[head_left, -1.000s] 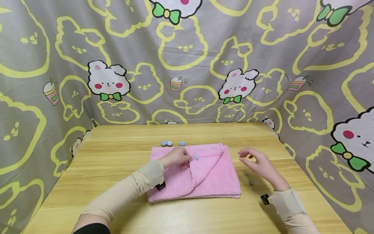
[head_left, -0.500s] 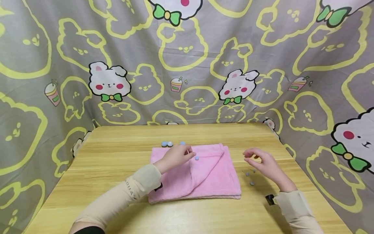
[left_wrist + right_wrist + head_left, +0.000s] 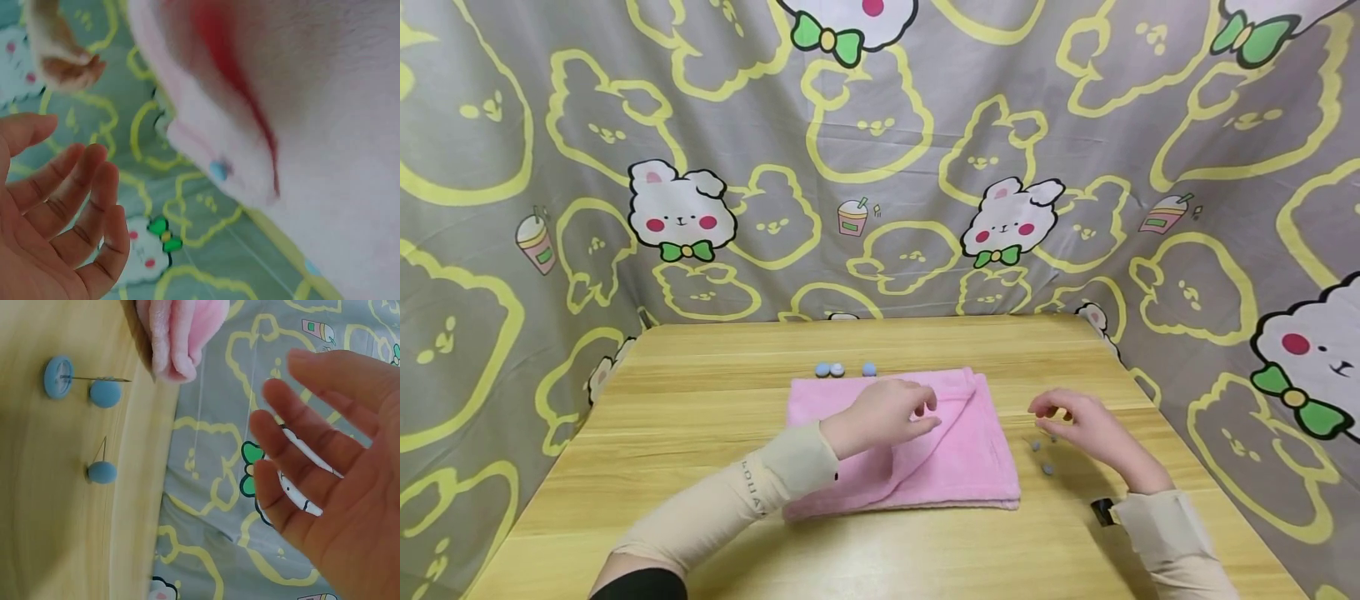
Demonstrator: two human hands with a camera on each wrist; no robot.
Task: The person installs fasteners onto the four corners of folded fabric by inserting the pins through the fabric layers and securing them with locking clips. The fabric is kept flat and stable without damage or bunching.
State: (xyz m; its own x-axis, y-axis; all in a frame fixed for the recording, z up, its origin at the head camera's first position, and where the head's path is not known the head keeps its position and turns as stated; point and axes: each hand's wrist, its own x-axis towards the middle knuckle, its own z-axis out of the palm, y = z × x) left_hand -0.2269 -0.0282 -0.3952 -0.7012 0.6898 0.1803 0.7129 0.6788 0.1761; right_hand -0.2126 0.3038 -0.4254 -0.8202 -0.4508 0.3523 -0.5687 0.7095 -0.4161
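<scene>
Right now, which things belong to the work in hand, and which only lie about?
In hand: pink towel, left hand over it, right hand, blue pins beside it.
Lying about: three blue pins behind the towel, table.

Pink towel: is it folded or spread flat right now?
Folded. The pink towel shows a diagonal flap across its top, and stacked layers show at its edge in the right wrist view.

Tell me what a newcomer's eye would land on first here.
Probably the pink towel, folded at the middle of the wooden table, with the left hand hovering over it, fingers relaxed. Next, the small blue pins lying on the table right of the towel, beside the open right hand. Three more blue pieces sit just behind the towel.
</scene>
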